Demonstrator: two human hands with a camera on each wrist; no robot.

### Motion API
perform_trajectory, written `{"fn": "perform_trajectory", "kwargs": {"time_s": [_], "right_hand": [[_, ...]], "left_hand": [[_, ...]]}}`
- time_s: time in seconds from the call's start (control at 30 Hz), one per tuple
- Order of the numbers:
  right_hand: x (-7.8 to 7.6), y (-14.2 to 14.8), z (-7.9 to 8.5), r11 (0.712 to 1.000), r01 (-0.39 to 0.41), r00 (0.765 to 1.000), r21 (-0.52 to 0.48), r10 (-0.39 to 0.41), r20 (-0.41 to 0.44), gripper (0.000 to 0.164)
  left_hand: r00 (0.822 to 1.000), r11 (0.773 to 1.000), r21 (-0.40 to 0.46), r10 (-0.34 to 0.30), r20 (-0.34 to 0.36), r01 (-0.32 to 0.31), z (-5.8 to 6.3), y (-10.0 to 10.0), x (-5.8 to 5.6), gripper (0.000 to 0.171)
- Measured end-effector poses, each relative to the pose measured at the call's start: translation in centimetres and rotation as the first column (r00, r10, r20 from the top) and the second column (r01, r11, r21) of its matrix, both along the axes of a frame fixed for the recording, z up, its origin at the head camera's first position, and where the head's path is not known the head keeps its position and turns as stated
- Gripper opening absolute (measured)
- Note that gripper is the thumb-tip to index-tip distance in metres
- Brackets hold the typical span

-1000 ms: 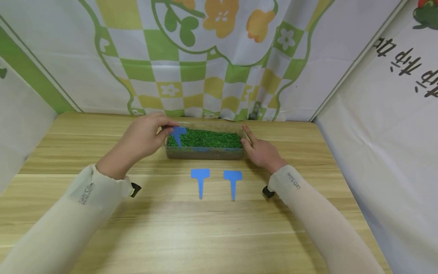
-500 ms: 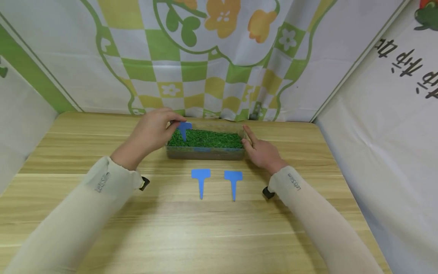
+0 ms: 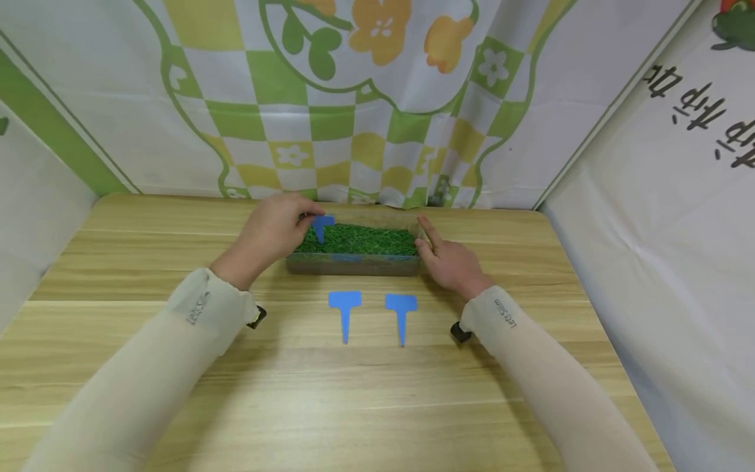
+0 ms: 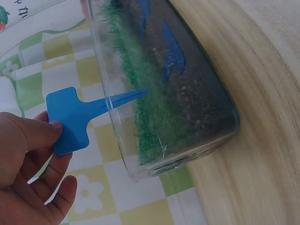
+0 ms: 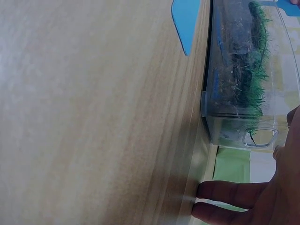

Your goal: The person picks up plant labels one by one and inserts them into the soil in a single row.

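Thumb and fingers of my left hand (image 3: 274, 226) pinch the wide head of a blue T-shaped plant label (image 4: 68, 121). Its pointed stem angles down into the clear plastic box (image 3: 354, 266), the tip at the green artificial grass (image 3: 368, 240) near the left end. My right hand (image 3: 454, 263) rests at the box's right end, index finger stretched along that end and thumb by the rim. In the right wrist view two other fingers (image 5: 229, 193) extend straight beside the box. Two more blue labels, a left one (image 3: 345, 300) and a right one (image 3: 402, 303), lie on the table before the box.
The box stands near the back edge of the wooden table (image 3: 366, 406), close to a green-and-yellow checked curtain (image 3: 333, 124). Dark soil-like filling (image 4: 206, 93) shows through its wall beneath the grass. A cutout handle (image 5: 260, 137) is in its right end.
My left hand has moved a little to the right with the label, whose tip now stands farther back at the grass. The right hand and the two labels on the table stay put.
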State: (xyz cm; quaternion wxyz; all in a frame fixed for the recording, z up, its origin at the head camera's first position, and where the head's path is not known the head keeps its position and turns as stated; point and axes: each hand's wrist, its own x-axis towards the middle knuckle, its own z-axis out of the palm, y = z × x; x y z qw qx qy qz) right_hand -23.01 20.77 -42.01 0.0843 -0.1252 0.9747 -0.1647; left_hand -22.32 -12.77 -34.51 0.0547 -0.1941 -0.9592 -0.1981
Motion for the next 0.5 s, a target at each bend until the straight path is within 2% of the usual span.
{"fn": "perform_trajectory", "kwargs": {"time_s": [0.2, 0.5], "right_hand": [[0.05, 0.02, 0.04, 1.000, 0.000, 1.000, -0.006, 0.000, -0.002, 0.062], [0.08, -0.03, -0.02, 1.000, 0.008, 1.000, -0.011, -0.008, -0.008, 0.061]], "left_hand": [[1.000, 1.000, -0.004, -0.006, -0.010, 0.006, -0.39, 0.02, -0.20, 0.024], [1.000, 1.000, -0.004, -0.006, -0.012, 0.006, -0.21, 0.07, -0.47, 0.025]]}}
